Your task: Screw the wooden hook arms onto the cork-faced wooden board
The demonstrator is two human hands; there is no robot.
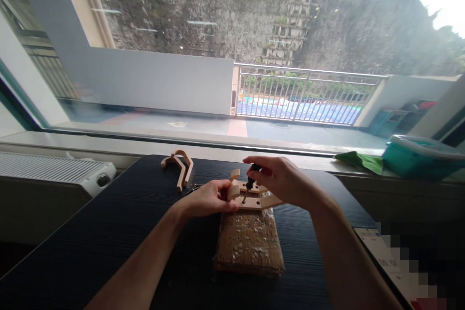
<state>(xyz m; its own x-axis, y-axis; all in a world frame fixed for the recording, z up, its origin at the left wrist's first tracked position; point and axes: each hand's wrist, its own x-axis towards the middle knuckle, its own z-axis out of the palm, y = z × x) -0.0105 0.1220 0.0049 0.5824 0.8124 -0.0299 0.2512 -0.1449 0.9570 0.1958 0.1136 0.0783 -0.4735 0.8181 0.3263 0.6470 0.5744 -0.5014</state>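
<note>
My right hand (273,174) is closed around the dark handle of a screwdriver (250,181). Its shaft slants down to a hole in a pale wooden hook (250,203). With fingers and thumb my left hand (208,198) grips the curved end of that hook. Just behind lies another wooden hook (235,174), partly hidden by my hands. Both rest across a worn wooden block (250,240) wrapped in clear film. Whether a screw sits under the screwdriver tip is too small to tell.
Two more wooden hooks (185,169) lie at the back left of the black table (145,232). Small screws (194,188) lie beside my left hand. A tablet-like screen (381,256) is at the right edge. Behind are a radiator (58,169), a green cloth (359,161) and a teal box (423,155).
</note>
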